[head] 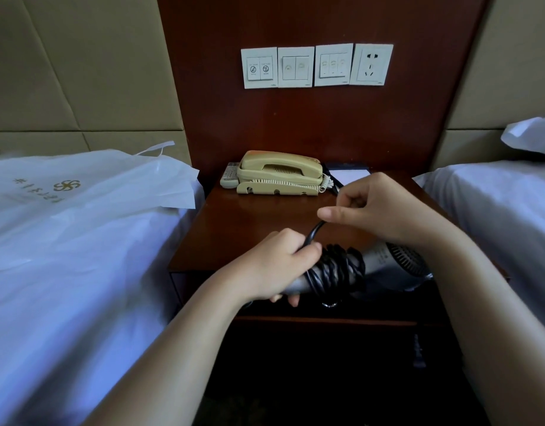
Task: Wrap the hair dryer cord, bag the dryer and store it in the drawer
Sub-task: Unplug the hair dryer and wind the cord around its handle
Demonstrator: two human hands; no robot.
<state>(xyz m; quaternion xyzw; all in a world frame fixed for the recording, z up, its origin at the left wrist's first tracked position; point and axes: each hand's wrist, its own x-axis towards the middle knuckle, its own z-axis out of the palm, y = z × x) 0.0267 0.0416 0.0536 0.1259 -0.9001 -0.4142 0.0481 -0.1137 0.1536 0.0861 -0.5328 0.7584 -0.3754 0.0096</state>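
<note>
Head: coiled black cord, smooth silver dryer

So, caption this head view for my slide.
Left hand grips the cord-wrapped hair dryer above the nightstand; right hand pinches the loose cord.

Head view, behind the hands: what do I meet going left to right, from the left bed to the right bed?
Bag → remote → phone → notepad → pillow.
</note>
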